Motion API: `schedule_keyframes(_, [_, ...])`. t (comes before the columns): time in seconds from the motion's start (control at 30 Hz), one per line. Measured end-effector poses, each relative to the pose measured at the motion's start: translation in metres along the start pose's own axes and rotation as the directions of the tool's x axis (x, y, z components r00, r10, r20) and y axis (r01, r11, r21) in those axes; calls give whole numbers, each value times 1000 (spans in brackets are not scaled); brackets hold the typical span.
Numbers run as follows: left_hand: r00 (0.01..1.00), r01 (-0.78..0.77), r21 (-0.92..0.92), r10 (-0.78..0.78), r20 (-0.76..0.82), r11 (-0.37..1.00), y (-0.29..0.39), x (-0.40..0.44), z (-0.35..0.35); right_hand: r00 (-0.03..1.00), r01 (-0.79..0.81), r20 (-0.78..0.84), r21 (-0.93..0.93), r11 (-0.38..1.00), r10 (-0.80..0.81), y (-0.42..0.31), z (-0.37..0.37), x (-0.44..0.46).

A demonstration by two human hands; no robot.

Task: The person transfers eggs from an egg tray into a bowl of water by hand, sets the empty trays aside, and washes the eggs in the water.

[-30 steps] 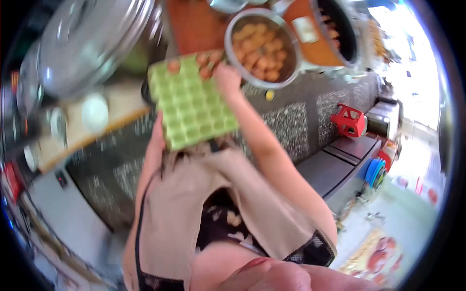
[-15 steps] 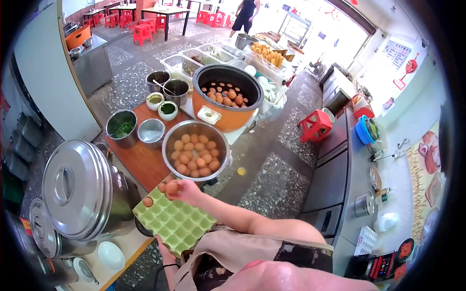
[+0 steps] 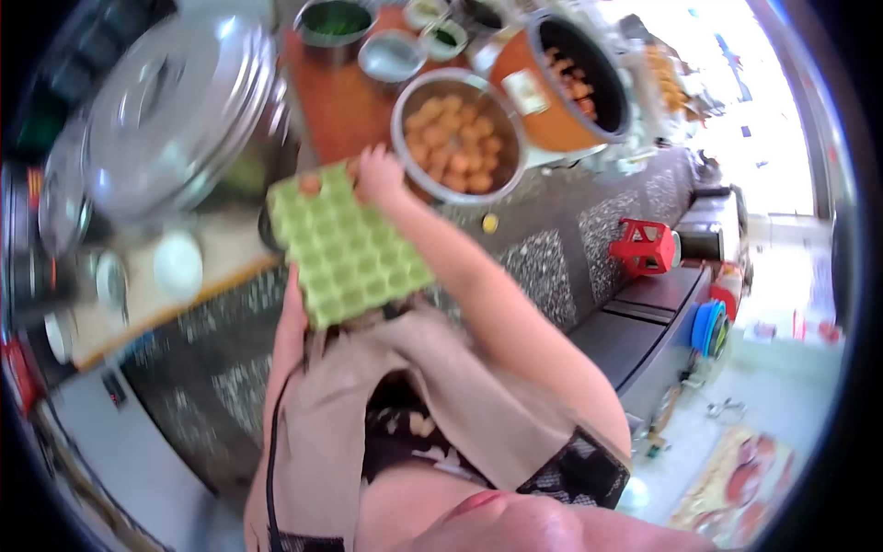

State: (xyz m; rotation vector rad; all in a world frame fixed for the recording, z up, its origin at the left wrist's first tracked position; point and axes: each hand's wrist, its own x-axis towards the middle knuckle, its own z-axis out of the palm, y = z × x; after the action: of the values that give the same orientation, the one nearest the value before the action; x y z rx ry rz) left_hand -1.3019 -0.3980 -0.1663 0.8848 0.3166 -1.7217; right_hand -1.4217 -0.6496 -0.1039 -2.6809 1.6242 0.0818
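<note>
A green egg tray [image 3: 345, 248] is tilted in front of my body, most of its cups bare. My left hand [image 3: 293, 299] grips its near left edge; the fingers are mostly hidden under it. One brown egg [image 3: 311, 185] sits near the tray's far left corner. At the far edge, my right hand [image 3: 379, 175] is closed, blurred, with a bit of brown egg [image 3: 353, 167] showing beside its fingers. Just beyond it stands a steel bowl [image 3: 401, 147] holding many brown eggs [image 3: 455, 143].
An orange pot [image 3: 524, 97] with eggs in dark liquid stands past the bowl. Left are large lidded steel pots [image 3: 170, 110] and a white bowl [image 3: 177, 265]. Steel containers [image 3: 392, 57] stand on the brown board [image 3: 345, 120]. A red stool [image 3: 644, 247] is at right.
My view has turned and tipped down, so everything sits higher and is rotated in the picture. My right hand remains at the tray's far edge; my left hand still holds the tray.
</note>
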Motion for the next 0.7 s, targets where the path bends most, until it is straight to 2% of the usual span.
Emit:
schedule_keyframes(0.1, [999, -21, 21, 21, -32, 1000, 3, -11, 19, 971, 11, 239, -17, 1000, -6, 2, -10, 12])
schedule_keyframes(0.13, [997, -59, 54, 62, -55, 997, 5, -19, 30, 975, 10, 221, 32, 999, -17, 5, -12, 14])
schedule_keyframes(0.17, [992, -94, 94, 101, -71, 991, 6, -23, 38, 994, 29, 104, 58, 998, -35, 7, -7, 12])
schedule_keyframes(0.23, [993, -105, 65, 109, -47, 992, 6, -23, 35, 996, 84, -25, 62, 994, -83, 10, -9, 2])
schedule_keyframes(0.3, [994, -91, 59, 94, -52, 994, 7, -23, 37, 979, 96, -197, 177, 979, -60, 13, -12, -2])
schedule_keyframes(0.33, [995, -96, 40, 96, -15, 995, 7, -22, 35, 975, 99, -219, 237, 967, -47, 12, -23, -6])
schedule_keyframes(0.43, [1000, -18, 18, 18, 5, 1000, 9, -22, 31, 980, 120, -181, 186, 975, -86, 12, -33, -7])
schedule_keyframes(0.47, [999, -29, 11, 29, 45, 1000, 6, -16, 23, 988, 140, -86, 158, 977, -128, 15, -28, -4])
schedule_keyframes(0.5, [999, -30, 14, 30, 44, 999, 7, -16, 23, 988, 140, -88, 161, 977, -127, 13, -31, 1])
schedule_keyframes(0.57, [1000, -23, 12, 22, 6, 1000, 7, -15, 23, 978, 162, 123, 70, 984, -170, 11, -41, 11])
schedule_keyframes(0.6, [1000, -21, 18, 21, 7, 1000, 7, -15, 23, 979, 157, 120, 71, 985, -165, 11, -45, 16])
schedule_keyframes(0.67, [1000, -20, 20, 20, -5, 1000, 8, -15, 22, 879, 238, 397, 114, 964, -264, 13, -52, 21])
schedule_keyframes(0.7, [1000, -17, 31, 17, 4, 999, 10, -16, 24, 885, 227, 389, 112, 967, -253, 16, -43, 19])
